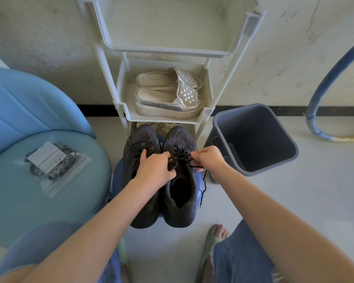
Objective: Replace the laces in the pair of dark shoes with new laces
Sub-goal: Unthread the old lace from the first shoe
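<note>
Knees (pixel 243 258); left hand (pixel 154 170), right hand (pixel 209 158) on scuffed dark shoe's (pixel 189 217) black lace (pixel 180 154)

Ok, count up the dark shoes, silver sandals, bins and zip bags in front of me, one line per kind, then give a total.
Dark shoes: 2
Silver sandals: 2
Grey bin: 1
Clear zip bag: 1
Total: 6

Both forearms extended forward, bare; left hand (pixel 154 170) and right hand (pixel 209 160) close together, fingers curled, pinching the lace (pixel 181 155).
</note>
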Demonstrator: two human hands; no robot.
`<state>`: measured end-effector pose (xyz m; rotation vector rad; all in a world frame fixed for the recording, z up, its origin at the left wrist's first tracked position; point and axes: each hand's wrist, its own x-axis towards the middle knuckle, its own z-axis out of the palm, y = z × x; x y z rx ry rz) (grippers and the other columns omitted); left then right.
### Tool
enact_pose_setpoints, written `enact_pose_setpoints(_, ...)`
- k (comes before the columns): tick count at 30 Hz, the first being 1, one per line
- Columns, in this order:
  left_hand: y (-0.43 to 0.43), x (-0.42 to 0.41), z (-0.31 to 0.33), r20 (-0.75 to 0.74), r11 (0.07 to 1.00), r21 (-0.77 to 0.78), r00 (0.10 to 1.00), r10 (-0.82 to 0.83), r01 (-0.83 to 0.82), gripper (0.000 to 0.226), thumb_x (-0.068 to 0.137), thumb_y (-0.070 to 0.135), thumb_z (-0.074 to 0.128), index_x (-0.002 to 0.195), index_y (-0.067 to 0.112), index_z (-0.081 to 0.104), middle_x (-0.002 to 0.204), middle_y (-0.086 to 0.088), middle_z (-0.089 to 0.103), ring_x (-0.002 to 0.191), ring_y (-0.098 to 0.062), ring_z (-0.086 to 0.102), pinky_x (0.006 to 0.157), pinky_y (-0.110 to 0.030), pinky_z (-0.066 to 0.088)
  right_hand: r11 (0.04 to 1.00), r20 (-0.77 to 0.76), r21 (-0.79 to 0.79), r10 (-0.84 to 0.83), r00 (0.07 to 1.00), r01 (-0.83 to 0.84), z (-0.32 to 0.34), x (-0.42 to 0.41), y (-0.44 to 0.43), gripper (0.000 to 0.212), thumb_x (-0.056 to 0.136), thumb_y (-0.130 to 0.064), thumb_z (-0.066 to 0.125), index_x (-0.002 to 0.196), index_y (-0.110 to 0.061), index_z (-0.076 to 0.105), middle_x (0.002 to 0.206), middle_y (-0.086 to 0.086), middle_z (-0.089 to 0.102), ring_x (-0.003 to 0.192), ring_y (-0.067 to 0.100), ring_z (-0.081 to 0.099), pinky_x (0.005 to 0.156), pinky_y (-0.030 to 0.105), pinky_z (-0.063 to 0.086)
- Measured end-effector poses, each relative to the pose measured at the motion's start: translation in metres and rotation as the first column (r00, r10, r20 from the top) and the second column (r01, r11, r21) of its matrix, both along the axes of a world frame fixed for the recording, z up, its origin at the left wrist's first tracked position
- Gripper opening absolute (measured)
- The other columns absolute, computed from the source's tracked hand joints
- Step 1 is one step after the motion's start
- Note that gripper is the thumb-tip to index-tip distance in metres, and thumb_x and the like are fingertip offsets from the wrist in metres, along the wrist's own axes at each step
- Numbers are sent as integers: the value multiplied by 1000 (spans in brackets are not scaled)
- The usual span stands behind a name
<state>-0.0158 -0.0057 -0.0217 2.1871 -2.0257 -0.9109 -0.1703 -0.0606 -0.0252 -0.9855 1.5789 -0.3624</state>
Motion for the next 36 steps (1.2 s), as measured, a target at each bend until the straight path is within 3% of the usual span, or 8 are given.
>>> enact_pose_setpoints(6, 1, 2, 3, -6, 1000, -2, 1000, 2, -2, 16, 87, 29, 58, 80, 23, 45, 63, 17, 42, 94, -17, 60, 119, -42, 2, 990, -93, -77, 113, 989, -120, -5, 0, -1, 28, 98, -22, 52, 115, -2, 62, 84, 3, 59, 69, 9, 55, 64, 18, 50)
enact_pose_setpoints(11, 1, 2, 0, 7, 1000, -28, 1000, 13, -13, 13, 87, 33, 57, 86, 23, 48, 64, 17, 42, 97, -16, 60, 119, -44, -1, 925, -70, -162, 337, 939, -344, 6, -3, -1, 33, 86, -53, 60, 90, -22, 70, 97, 4, 67, 79, 5, 58, 67, 14, 45)
enact_pose_setpoints(15, 0, -1, -1, 40, 999, -36, 999, -4, 6, 14, 88, 33, 55, 91, 20, 49, 68, 13, 50, 94, -18, 61, 119, -45, -1, 880, -146, -219, 397, 906, -421, 3, 4, 2, 19, 85, -27, 71, 88, -9, 71, 69, -5, 58, 63, 3, 52, 54, 8, 39)
enact_pose_setpoints(20, 1, -3, -4, 80, 997, -69, 997, -15, 21, 20, 91, 30, 52, 105, 16, 55, 79, 2, 65, 91, -19, 62, 119, -44, -2, 995, 90, -77, -56, 994, 63, 3, 7, 3, 10, 89, -15, 67, 94, -6, 69, 70, 1, 60, 60, 14, 51, 63, 23, 52)
enact_pose_setpoints(24, 1, -3, -4, 76, 999, -34, 997, -15, 18, 25, 90, 31, 53, 110, 17, 56, 79, 2, 65, 93, -19, 61, 117, -44, -7, 898, 111, 131, -434, 894, 420, 5, 4, -3, 19, 95, -3, 48, 84, -8, 64, 73, 3, 55, 55, 16, 47, 57, 26, 49)
enact_pose_setpoints(27, 2, -4, -4, 72, 999, -41, 997, -3, 6, 23, 88, 33, 54, 104, 17, 58, 81, 2, 66, 94, -19, 61, 117, -45, -9, 984, -28, -129, -129, 991, 125, 3, 2, -9, 20, 95, -16, 55, 114, -11, 60, 98, 6, 54, 82, 19, 54, 88, 38, 48)
enact_pose_setpoints(30, 2, -2, -4, 54, 999, -38, 998, 13, -11, 22, 89, 35, 54, 102, 18, 59, 77, 5, 65, 94, -18, 61, 117, -45, -9, 852, -342, -278, 344, 874, -444, 0, 2, -6, 21, 94, -33, 57, 110, -23, 66, 120, 2, 48, 119, 23, 35, 109, 41, 20)
enact_pose_setpoints(36, 2, -3, -4, 49, 999, -36, 999, 18, -16, 22, 90, 37, 54, 100, 19, 58, 70, 7, 62, 97, -18, 61, 117, -46, -7, 789, -228, -311, 480, 847, -530, -2, 6, -4, 23, 96, -31, 55, 103, -18, 73, 111, -1, 67, 119, 21, 43, 110, 35, 13)
